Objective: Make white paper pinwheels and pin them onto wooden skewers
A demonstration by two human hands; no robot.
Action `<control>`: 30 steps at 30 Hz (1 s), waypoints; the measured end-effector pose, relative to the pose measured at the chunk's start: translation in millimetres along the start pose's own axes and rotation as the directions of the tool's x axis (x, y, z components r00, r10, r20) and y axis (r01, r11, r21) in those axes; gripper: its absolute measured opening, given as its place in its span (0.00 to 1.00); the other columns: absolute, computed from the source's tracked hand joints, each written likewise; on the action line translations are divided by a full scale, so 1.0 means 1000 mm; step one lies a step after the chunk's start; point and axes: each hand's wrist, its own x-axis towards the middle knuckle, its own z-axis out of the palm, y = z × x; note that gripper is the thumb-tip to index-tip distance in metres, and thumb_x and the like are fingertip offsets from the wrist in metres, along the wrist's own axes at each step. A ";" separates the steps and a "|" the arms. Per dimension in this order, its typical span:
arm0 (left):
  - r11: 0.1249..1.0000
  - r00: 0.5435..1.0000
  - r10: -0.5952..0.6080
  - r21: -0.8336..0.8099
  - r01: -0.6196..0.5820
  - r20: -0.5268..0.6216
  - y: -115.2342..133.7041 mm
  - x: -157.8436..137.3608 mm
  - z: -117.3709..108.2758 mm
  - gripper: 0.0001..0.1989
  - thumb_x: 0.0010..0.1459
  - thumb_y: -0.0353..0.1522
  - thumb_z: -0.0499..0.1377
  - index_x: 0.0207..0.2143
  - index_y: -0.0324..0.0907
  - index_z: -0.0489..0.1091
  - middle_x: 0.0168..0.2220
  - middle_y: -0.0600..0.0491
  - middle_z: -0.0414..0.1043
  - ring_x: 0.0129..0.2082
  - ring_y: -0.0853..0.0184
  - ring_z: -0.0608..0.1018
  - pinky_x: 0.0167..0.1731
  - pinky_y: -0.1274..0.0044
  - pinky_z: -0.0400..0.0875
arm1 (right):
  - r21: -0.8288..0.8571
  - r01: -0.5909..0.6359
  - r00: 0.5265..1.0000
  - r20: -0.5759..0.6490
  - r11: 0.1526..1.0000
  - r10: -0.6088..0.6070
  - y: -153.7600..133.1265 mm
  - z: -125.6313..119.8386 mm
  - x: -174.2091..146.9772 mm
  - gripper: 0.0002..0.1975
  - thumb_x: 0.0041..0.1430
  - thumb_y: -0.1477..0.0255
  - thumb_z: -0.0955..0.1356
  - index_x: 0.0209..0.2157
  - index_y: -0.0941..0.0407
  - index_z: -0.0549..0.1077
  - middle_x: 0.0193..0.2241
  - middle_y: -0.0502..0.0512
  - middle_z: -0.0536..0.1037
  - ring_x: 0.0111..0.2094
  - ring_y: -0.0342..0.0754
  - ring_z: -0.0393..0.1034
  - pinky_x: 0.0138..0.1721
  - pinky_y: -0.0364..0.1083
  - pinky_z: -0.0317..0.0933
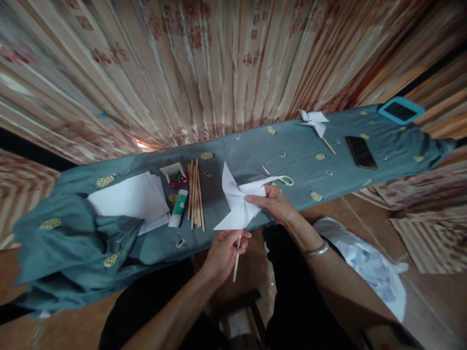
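Observation:
A white paper pinwheel (239,201) on a thin wooden stick (236,265) is held up over the table's near edge. My left hand (225,250) is closed around the stick just below the paper blades. With thumb and fingers my right hand (273,201) pinches the pinwheel near its centre and right blade. Behind the right blade lie scissors with pale green handles (287,180), partly hidden. Left of the pinwheel, several loose wooden sticks (196,199) lie side by side on the cloth.
The long table has a grey-green cloth (251,146). On it are paper sheets (127,199), a glue stick (178,208), a small box of pins (174,175), another pinwheel (314,121), a phone (361,151) and a blue-framed device (401,111). A plastic bag (368,267) sits on the floor.

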 end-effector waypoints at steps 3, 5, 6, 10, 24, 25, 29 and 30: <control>1.000 0.999 0.026 0.010 -0.026 0.021 -0.003 -0.001 0.002 0.19 0.38 0.41 0.72 0.21 0.35 0.71 0.22 0.56 0.68 0.16 0.81 0.58 0.20 0.80 0.46 | 0.006 -0.015 1.000 0.007 1.000 0.015 0.000 0.000 -0.001 0.16 0.34 0.65 0.80 0.27 0.56 0.81 0.24 0.49 0.82 0.23 0.43 0.71 0.29 0.43 0.64; 0.999 0.999 0.031 0.011 -0.032 0.031 -0.003 -0.002 0.003 0.20 0.38 0.41 0.72 0.20 0.36 0.70 0.21 0.56 0.67 0.16 0.81 0.57 0.20 0.80 0.44 | 0.005 -0.023 1.000 0.010 1.000 0.023 0.000 0.000 -0.002 0.16 0.34 0.64 0.80 0.28 0.56 0.81 0.24 0.49 0.82 0.22 0.42 0.71 0.27 0.43 0.63; 0.999 0.999 0.034 0.011 -0.034 0.035 -0.003 -0.003 0.003 0.20 0.38 0.42 0.72 0.21 0.36 0.70 0.21 0.57 0.67 0.16 0.81 0.57 0.20 0.80 0.44 | 0.004 -0.027 1.000 0.010 1.000 0.027 0.000 0.000 -0.002 0.17 0.33 0.64 0.80 0.28 0.56 0.81 0.23 0.49 0.82 0.21 0.42 0.70 0.26 0.43 0.63; 0.999 0.998 0.045 -0.001 -0.045 0.041 -0.003 -0.005 0.000 0.21 0.39 0.43 0.72 0.21 0.35 0.70 0.21 0.57 0.66 0.17 0.82 0.56 0.21 0.80 0.43 | 0.003 -0.040 0.999 -0.001 0.999 0.040 0.001 0.001 -0.003 0.18 0.33 0.64 0.80 0.29 0.57 0.81 0.25 0.50 0.82 0.22 0.43 0.72 0.27 0.43 0.64; 0.983 1.000 -0.002 -0.186 0.004 0.010 -0.010 0.001 -0.018 0.15 0.44 0.34 0.72 0.31 0.32 0.76 0.22 0.55 0.67 0.19 0.79 0.61 0.21 0.82 0.47 | -0.254 -0.098 0.994 0.018 0.962 0.106 0.003 0.011 0.013 0.24 0.30 0.62 0.81 0.32 0.57 0.79 0.28 0.52 0.83 0.27 0.47 0.74 0.32 0.45 0.68; 0.980 1.000 -0.007 -0.198 0.008 0.004 -0.010 0.001 -0.019 0.15 0.44 0.33 0.72 0.31 0.32 0.76 0.22 0.55 0.67 0.19 0.79 0.61 0.20 0.82 0.47 | -0.277 -0.106 0.992 0.031 0.955 0.119 0.003 0.011 0.015 0.24 0.30 0.61 0.81 0.32 0.57 0.79 0.28 0.52 0.83 0.27 0.47 0.75 0.32 0.46 0.68; 0.970 1.000 -0.025 -0.242 0.024 -0.002 -0.012 0.000 -0.022 0.14 0.43 0.32 0.72 0.30 0.32 0.75 0.21 0.54 0.68 0.18 0.79 0.62 0.19 0.83 0.48 | -0.352 -0.104 0.985 0.091 0.930 0.144 0.005 0.011 0.021 0.24 0.32 0.60 0.80 0.33 0.58 0.80 0.30 0.54 0.83 0.31 0.51 0.76 0.34 0.48 0.69; 0.968 1.000 -0.027 -0.252 0.026 -0.001 -0.013 -0.001 -0.023 0.14 0.43 0.31 0.72 0.31 0.32 0.75 0.21 0.54 0.69 0.17 0.79 0.63 0.19 0.83 0.49 | -0.369 -0.096 0.984 0.106 0.925 0.145 0.005 0.011 0.022 0.24 0.33 0.60 0.80 0.33 0.58 0.81 0.31 0.55 0.83 0.32 0.52 0.77 0.35 0.48 0.69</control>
